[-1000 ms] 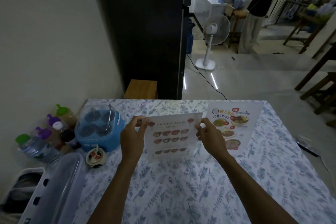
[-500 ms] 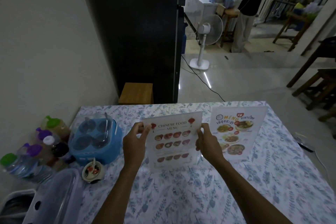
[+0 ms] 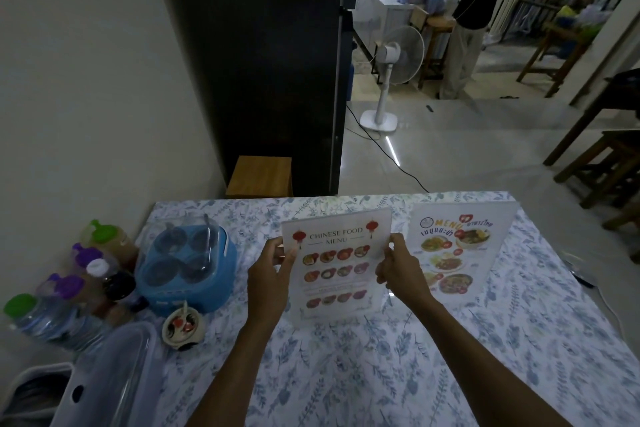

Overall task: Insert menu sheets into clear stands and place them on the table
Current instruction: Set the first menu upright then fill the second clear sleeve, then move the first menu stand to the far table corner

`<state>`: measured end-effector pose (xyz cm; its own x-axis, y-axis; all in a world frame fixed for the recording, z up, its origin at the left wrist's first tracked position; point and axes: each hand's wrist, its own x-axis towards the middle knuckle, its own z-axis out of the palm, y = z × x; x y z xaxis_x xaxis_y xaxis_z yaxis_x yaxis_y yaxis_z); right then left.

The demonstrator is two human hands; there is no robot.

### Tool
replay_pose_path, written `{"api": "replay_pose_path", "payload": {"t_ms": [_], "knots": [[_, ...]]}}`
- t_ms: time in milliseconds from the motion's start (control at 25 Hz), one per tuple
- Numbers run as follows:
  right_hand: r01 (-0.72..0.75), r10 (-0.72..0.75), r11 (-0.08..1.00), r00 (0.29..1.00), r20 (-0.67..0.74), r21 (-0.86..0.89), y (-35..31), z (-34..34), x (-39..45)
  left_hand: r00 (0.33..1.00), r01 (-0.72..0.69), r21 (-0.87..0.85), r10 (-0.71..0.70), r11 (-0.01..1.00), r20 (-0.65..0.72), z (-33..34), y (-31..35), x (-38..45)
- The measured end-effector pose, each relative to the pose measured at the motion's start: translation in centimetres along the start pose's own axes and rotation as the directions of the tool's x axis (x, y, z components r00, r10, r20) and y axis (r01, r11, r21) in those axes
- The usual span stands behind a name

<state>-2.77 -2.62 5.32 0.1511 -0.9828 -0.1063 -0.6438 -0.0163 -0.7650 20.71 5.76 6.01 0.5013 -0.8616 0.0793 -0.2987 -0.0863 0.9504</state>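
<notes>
A clear stand holding the Chinese food menu sheet (image 3: 336, 262) stands upright on the floral tablecloth (image 3: 363, 367), its base touching the table. My left hand (image 3: 272, 276) grips its left edge and my right hand (image 3: 398, 269) grips its right edge. To its right a second clear stand with a Thai menu sheet (image 3: 457, 250) stands upright on the table, untouched.
A blue condiment caddy (image 3: 185, 269), several sauce bottles (image 3: 93, 274), a small painted bowl (image 3: 183, 326) and a clear lidded box (image 3: 110, 374) crowd the table's left side. A wooden stool (image 3: 259, 177) sits beyond the table's far edge. A fan (image 3: 394, 59) and a person (image 3: 471, 10) stand farther off.
The Chinese menu stand has been brought more upright and lowered onto the table between both hands. The camera has tilted slightly; the Thai menu stand has not moved.
</notes>
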Motion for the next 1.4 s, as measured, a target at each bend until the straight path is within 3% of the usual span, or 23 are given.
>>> {"api": "replay_pose_path", "payload": {"t_ms": [320,480,760,1000,1200,1400], "knots": [[-0.023,0.024,0.999,0.998,0.051,-0.031,0.1,-0.8,-0.7,0.999,0.020,0.101,-0.024,0.995,0.036,-0.1,-0.5,-0.9],[-0.032,0.033,0.999,0.998,0.045,-0.003,0.2,-1.4,-1.3,0.998,0.056,0.097,-0.053,0.994,-0.033,-0.5,-0.4,-1.8],[-0.014,0.014,1.000,0.999,0.036,-0.012,1.3,-2.8,-2.6,0.995,-0.011,0.114,0.022,0.993,-0.094,-0.6,0.3,-3.6],[-0.056,0.056,0.998,0.998,-0.003,-0.020,5.1,-5.4,-4.8,0.997,-0.071,0.138,0.069,0.988,0.019,3.8,0.8,-7.3],[-0.148,0.148,0.989,0.988,-0.040,0.003,10.1,-8.9,-6.3,0.974,-0.145,0.156,0.113,0.977,0.198,10.2,1.1,-9.2],[-0.235,0.238,0.970,0.970,-0.047,0.061,15.9,-12.7,-6.5,0.948,-0.143,0.215,0.072,0.966,0.311,16.8,1.5,-9.8]]}}
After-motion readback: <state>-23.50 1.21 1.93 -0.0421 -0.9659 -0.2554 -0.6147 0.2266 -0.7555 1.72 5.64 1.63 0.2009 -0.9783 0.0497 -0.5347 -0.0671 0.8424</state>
